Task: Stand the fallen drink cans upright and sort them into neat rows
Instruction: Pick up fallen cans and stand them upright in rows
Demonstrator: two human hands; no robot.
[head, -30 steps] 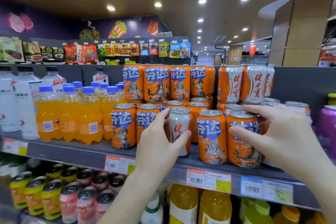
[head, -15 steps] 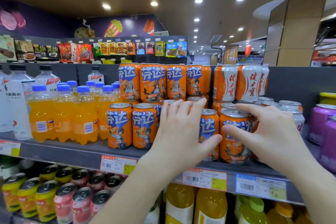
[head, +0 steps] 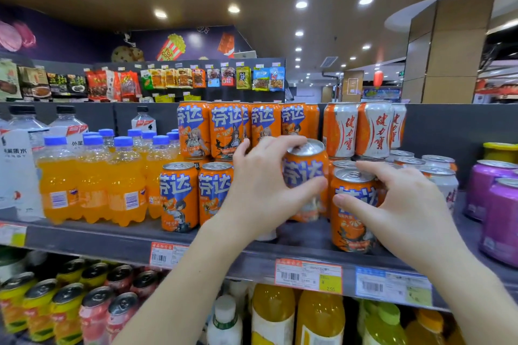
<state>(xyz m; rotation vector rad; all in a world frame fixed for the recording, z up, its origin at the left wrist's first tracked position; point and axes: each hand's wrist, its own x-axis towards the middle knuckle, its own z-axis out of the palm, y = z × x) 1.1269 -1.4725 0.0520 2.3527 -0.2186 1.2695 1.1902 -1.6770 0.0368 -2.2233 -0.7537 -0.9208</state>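
My left hand [head: 260,190] grips an orange can with blue lettering [head: 304,173], lifted and tilted a little above the grey shelf [head: 112,238]. Just to its right, my right hand [head: 398,204] curls its thumb and fingers around another orange can [head: 350,213] standing upright at the shelf front. Two more orange cans [head: 196,196] stand upright to the left. Behind, a second tier of orange cans [head: 224,129] is stacked, with white-and-orange cans [head: 364,129] stacked to its right. A white can is partly hidden under my left hand.
Orange soda bottles with blue caps [head: 92,179] fill the shelf's left part, with water bottles [head: 19,159] beyond. Purple cans [head: 496,202] stand at the right. Price tags [head: 308,274] line the shelf edge. Cans and juice bottles fill the lower shelf.
My left hand let go of the white can, moved right and lifted an orange can off the shelf. My right hand stayed on its orange can.
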